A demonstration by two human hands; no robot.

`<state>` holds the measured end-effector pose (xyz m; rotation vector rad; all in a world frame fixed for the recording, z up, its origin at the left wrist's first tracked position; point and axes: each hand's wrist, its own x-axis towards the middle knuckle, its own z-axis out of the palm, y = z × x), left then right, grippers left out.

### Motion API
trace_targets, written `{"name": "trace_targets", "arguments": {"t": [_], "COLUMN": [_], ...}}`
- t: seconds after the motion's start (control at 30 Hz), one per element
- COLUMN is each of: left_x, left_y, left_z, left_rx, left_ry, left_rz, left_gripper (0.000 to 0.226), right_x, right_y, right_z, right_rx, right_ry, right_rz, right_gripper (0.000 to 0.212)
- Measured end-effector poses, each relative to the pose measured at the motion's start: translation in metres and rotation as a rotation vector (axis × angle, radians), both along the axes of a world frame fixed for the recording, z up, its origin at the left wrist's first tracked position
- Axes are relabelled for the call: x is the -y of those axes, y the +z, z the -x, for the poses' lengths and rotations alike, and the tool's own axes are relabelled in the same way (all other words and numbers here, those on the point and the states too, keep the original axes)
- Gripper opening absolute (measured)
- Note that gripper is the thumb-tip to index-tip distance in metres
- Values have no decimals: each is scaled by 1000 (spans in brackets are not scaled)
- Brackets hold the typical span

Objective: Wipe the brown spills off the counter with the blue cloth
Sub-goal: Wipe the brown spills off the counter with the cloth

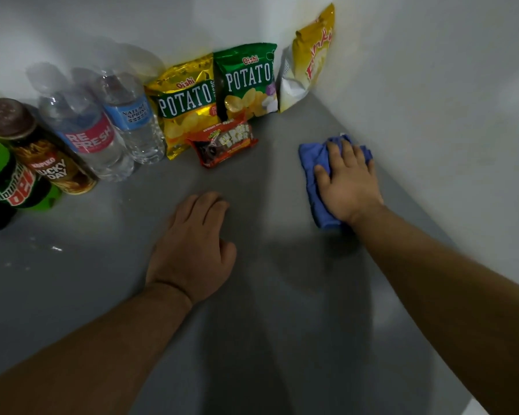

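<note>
The blue cloth [310,163] lies bunched on the grey counter [267,295] close to the right wall. My right hand [346,182] presses flat on the cloth with its fingers spread over it. My left hand [192,250] rests on the bare counter in the middle, fingers loosely curled and holding nothing. No brown spill shows on the counter; a few small wet glints [56,249] lie at the left.
Along the back wall stand a Mountain Dew bottle [3,187], a Kopiko bottle [42,154], two water bottles [102,130], two Oishi potato chip bags [216,97], a yellow snack bag [309,55] and a small chocolate bar pack [222,143]. White walls close the corner.
</note>
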<state>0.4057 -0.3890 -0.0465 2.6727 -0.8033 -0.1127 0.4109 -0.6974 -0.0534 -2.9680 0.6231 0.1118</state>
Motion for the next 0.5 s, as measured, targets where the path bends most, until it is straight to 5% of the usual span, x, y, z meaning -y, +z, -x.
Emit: {"name": "trace_targets", "arguments": {"t": [0.3,0.5], "left_x": [1,0], "left_y": [-4,-5], "left_z": [0,-1], "left_rx": [20,29], "left_ry": [-9,-8], "left_rz": [21,9], "left_gripper": [68,66], "right_x": [-20,-1], "right_y": [2,3], "right_z": [0,51], "right_rx": [0,29], "right_ry": [195,-39], "right_rz": [-37,-38], "right_gripper": [62,66]}}
